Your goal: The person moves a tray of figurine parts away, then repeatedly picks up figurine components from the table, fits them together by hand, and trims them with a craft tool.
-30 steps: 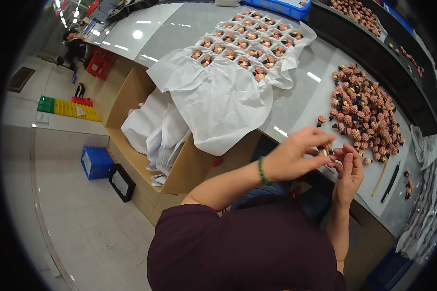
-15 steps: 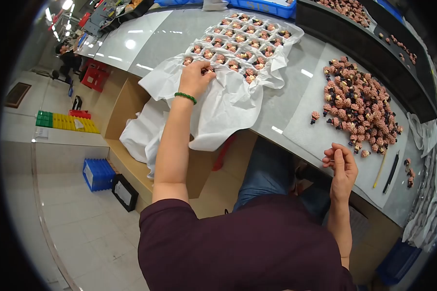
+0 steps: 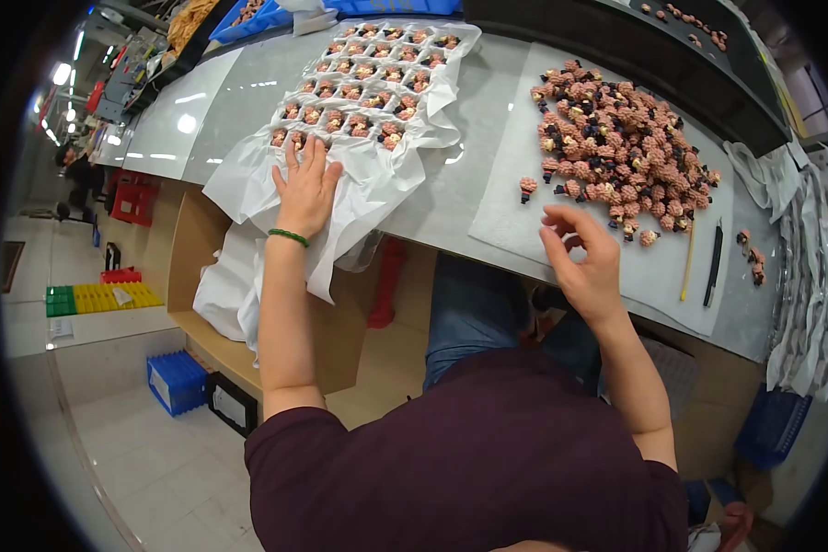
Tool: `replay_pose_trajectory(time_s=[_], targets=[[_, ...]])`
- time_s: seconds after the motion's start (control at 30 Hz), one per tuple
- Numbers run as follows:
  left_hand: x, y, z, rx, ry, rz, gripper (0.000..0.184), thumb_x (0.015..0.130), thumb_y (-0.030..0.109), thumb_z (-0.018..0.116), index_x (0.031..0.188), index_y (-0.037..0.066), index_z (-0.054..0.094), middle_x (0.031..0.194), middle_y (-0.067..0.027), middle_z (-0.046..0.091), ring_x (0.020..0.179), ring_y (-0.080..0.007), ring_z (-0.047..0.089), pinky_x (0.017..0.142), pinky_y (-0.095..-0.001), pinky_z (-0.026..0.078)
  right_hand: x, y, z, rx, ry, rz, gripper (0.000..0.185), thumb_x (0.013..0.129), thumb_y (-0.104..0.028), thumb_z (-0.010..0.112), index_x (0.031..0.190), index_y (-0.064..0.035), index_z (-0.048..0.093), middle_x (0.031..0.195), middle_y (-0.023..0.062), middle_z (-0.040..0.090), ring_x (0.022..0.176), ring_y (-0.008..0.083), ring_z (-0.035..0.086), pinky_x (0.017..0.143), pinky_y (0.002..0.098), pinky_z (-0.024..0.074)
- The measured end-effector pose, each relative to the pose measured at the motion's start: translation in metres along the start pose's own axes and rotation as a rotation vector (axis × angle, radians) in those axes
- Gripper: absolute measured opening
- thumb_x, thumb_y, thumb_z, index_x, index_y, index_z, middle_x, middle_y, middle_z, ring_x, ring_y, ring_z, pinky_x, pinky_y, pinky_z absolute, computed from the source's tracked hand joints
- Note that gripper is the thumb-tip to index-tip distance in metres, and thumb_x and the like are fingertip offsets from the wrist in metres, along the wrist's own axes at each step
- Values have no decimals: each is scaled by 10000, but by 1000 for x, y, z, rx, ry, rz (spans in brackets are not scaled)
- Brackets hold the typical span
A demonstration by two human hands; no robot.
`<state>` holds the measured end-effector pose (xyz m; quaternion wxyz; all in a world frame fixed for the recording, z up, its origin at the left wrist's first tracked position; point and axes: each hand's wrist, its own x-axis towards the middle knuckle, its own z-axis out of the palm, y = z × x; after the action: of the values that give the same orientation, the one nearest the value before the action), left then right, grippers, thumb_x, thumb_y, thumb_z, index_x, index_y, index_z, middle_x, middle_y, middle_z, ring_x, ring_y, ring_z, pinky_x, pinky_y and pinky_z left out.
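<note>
My left hand point(image 3: 308, 189), with a green bead bracelet point(image 3: 289, 237) at the wrist, lies with fingers spread on white tissue paper point(image 3: 377, 179). Its fingertips reach the near row of a white compartment tray point(image 3: 443, 85), whose cells hold small figurines with pink curly heads and dark parts. My right hand point(image 3: 584, 262) hovers at the bench edge, fingers curved and thumb apart from the index finger, with nothing visible between them. Beyond it is a heap of the same figurines point(image 3: 621, 152) on a white sheet point(image 3: 506, 207). One single figurine point(image 3: 527, 188) stands left of the heap.
A yellow stick point(image 3: 687, 267) and a dark pen-like tool point(image 3: 713, 267) lie right of the heap, near a few loose figurines point(image 3: 754, 258). Below the tray stands an open cardboard box point(image 3: 189, 239) with white paper inside. A black ledge point(image 3: 635, 64) runs along the back.
The left fingers, bent over a near-row cell before, are now spread flat on the paper. My right hand has come closer to the heap and curled. The whole view has shifted.
</note>
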<state>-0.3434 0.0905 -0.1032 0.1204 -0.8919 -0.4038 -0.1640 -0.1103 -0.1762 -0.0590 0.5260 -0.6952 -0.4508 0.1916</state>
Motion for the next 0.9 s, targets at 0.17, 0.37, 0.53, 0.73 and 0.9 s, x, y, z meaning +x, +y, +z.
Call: replay_pose_trajectory(time_s=[0.17, 0.37, 0.53, 0.73, 0.9], targets=[[23, 25, -76, -591, 135, 26, 313, 841, 256, 447, 1052, 37, 520, 1201, -174, 409, 1111, -325, 377, 911, -409, 291, 7, -6, -1, 29, 41, -55, 239, 747, -13, 556, 985, -2, 531, 864, 37, 559, 685, 82, 506, 574, 185, 410], [6, 131, -187, -2358, -373, 675, 303, 781, 387, 474, 758, 92, 539, 936, -164, 472, 841, -252, 472, 746, -298, 396, 4, -1, 5, -46, 93, -57, 222, 718, -22, 574, 939, -32, 556, 855, 51, 559, 624, 85, 503, 472, 185, 371], [-1, 142, -198, -2491, -418, 553, 287, 769, 351, 455, 737, 76, 530, 875, -153, 468, 783, -248, 469, 698, -299, 386, 2, 1, 6, -58, 4, -14, 234, 736, -8, 567, 968, -9, 539, 887, 34, 546, 693, 65, 480, 523, 176, 397], [-22, 199, -201, -2766, -621, 443, 263, 750, 298, 428, 707, 53, 516, 784, -136, 461, 697, -243, 463, 627, -301, 371, 1, 9, 8, -78, 31, -14, 216, 729, -10, 571, 944, -15, 553, 884, 35, 550, 671, 63, 485, 508, 162, 379], [-32, 143, -212, -2906, -794, 402, 246, 734, 253, 405, 681, 34, 504, 707, -122, 455, 625, -238, 459, 567, -303, 359, 7, 12, 7, -100, 39, -71, 204, 725, -16, 573, 928, -23, 560, 886, 41, 553, 627, 65, 489, 498, 164, 370]])
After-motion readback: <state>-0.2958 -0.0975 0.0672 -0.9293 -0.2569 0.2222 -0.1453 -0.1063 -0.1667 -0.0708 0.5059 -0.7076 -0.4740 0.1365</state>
